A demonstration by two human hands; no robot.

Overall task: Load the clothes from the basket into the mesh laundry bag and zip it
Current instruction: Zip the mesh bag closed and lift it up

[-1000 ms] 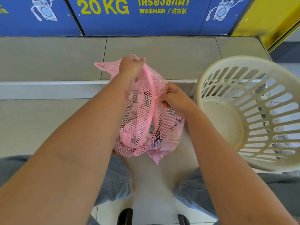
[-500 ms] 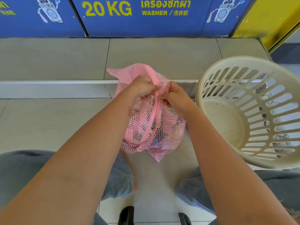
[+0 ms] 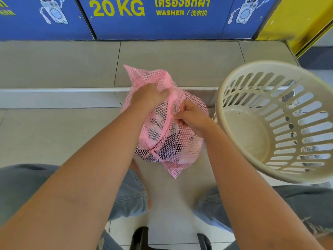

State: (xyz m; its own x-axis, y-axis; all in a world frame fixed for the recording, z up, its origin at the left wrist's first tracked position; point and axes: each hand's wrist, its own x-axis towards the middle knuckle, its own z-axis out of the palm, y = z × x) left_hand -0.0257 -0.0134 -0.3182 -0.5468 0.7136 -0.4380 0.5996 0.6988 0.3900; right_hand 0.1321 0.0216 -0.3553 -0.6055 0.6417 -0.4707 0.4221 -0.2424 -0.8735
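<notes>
1. While the pink mesh laundry bag (image 3: 167, 130), stuffed with clothes, is hanging just left of the cream basket (image 3: 281, 123), the left hand (image 3: 148, 95) is gripping its upper mesh.
2. Beside it, the right hand (image 3: 191, 116) is pinching the bag's pink zipper band (image 3: 169, 112).

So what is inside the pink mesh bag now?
Through the pink mesh bag dark and pale clothes show. Single garments cannot be told apart; both hands cover part of the bag.

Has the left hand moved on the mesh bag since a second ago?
Yes. The left hand dropped from above the grey step edge to level with it.
</notes>
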